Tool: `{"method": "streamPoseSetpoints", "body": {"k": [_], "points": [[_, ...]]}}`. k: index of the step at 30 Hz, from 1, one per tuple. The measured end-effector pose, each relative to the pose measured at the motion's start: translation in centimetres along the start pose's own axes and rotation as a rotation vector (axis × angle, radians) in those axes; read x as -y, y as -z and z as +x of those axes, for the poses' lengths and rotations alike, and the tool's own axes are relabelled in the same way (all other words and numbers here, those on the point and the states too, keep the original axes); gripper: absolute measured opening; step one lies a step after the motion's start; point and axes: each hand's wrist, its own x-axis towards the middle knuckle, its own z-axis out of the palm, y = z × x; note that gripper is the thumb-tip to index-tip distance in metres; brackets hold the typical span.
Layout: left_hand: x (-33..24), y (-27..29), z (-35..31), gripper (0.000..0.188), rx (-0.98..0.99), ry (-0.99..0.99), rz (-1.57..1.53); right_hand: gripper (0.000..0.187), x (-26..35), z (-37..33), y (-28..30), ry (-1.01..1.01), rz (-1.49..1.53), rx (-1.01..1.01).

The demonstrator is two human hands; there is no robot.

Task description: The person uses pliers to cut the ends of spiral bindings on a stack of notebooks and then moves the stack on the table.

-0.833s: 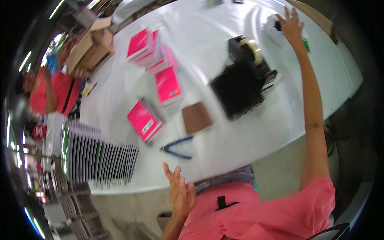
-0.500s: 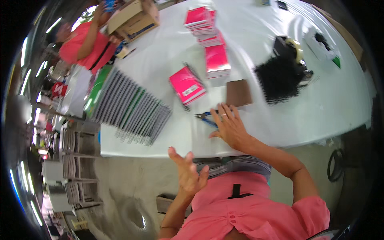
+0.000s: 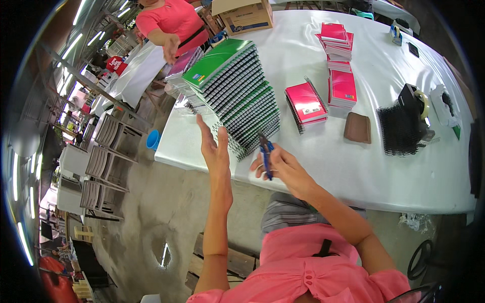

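Blue-handled pliers (image 3: 266, 157) are in my right hand (image 3: 287, 169), its fingers wrapped round the handles and the dark jaws pointing up and away. The hand is over the table's near edge, close to the lower corner of a tall stack of spiral-bound notebooks (image 3: 214, 64) with a green cover on top. My left hand (image 3: 216, 149) is raised at the left of that stack, empty, fingers stretched and thumb apart. Whether it touches the coils cannot be made out. Right of the stack lie pink spiral notebooks (image 3: 306, 102).
Piles of pink notebooks (image 3: 342, 87) run toward the far side. Nearby lie a brown folded piece (image 3: 357, 128), black spiral coils (image 3: 395, 132) and a tape roll (image 3: 423, 103). A cardboard box (image 3: 245, 17) and a person in pink (image 3: 174, 22) are beyond. A blue bucket (image 3: 153, 140) stands left.
My right hand has picked the pliers up off the table and carried them left to the green stack. My left hand has risen beside the stack. The view has turned left.
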Motion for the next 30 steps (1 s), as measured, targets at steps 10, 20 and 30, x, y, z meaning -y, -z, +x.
{"method": "streamPoseSetpoints", "body": {"k": [10, 20, 30], "points": [[-5.3, -3.9, -1.7, 0.060, -0.048, 0.128, 0.042, 0.078, 1.4, 3.9, -2.7, -0.354, 0.274, 0.268], [-0.3, -1.1, 0.2, 0.051, -0.013, 0.111, -0.190, 0.078, 1.3, 5.3, -2.4, -0.451, 0.405, 0.353], [-1.0, -1.9, -0.3, 0.054, -0.066, 0.113, -0.149, 0.068, 1.6, 5.6, -2.3, -0.491, 0.424, 0.331]]}}
